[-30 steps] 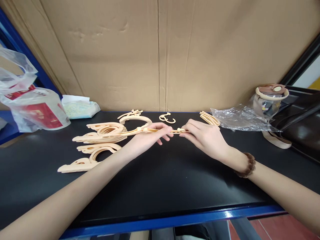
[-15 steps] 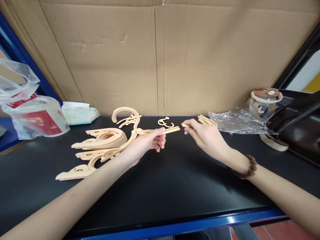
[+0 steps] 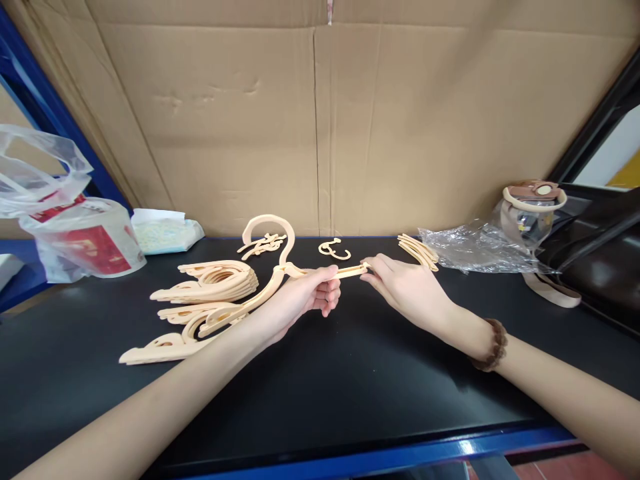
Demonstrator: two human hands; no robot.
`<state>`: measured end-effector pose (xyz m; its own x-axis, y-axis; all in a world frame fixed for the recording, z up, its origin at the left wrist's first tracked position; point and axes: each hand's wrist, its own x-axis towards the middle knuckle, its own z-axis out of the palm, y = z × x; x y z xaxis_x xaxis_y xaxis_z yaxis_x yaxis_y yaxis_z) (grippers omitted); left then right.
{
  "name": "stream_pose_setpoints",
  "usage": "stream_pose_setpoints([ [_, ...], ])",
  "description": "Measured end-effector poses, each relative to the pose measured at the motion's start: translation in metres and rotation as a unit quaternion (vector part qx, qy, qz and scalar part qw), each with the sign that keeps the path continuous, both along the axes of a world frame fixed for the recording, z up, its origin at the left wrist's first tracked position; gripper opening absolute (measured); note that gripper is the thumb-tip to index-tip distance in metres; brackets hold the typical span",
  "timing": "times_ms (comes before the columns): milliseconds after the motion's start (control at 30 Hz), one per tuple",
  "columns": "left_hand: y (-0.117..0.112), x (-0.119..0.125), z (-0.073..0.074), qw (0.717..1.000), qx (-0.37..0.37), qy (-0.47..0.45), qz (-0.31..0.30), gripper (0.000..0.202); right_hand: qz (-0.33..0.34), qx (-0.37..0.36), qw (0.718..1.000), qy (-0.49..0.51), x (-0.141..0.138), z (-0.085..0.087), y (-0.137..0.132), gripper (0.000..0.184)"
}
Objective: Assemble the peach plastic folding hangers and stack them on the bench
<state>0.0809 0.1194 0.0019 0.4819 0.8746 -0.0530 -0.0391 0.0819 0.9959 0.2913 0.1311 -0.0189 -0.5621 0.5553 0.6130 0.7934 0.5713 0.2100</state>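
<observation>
My left hand [image 3: 315, 293] is closed round one arm of a beige plastic clothes hanger [image 3: 289, 230], whose hook stands up above the wrist. The hanger's other arm slopes down to the left, over the stacked parts. At the right end of the held arm, my right hand [image 3: 400, 283] pinches a small beige piece [image 3: 367, 265] against the tip. The fingertips mostly cover that piece. Stacks of beige hanger arms [image 3: 215, 283] lie left of my left hand. Small hook-shaped parts [image 3: 335, 250] rest behind the hands, and thin beige strips [image 3: 419, 250] lie beyond my right hand.
More small beige parts [image 3: 267, 244] lie behind the hook. A pack of wipes [image 3: 167, 230] and a bagged roll [image 3: 100, 237] stand at the left. Clear plastic wrap [image 3: 465, 247], a strapped cup [image 3: 533, 207] and a black bag [image 3: 600, 247] are at the right. Cardboard [image 3: 225, 120] walls the back.
My right hand has moved left, bringing the small piece from a gap beside the hanger arm onto its tip. The view has shifted slightly; my left hand keeps its hold.
</observation>
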Motion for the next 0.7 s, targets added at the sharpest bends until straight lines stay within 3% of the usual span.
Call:
stream_pose_setpoints([
  [333,-0.003,0.001,-0.003,1.000,-0.005,0.002,-0.013,0.037,0.027,0.017,0.999,-0.024,0.004,-0.002,0.001,0.030],
  [700,-0.002,-0.003,-0.006,0.996,0.046,0.061,-0.055,0.038,0.061,-0.076,0.992,-0.082,0.014,0.003,0.003,0.038],
])
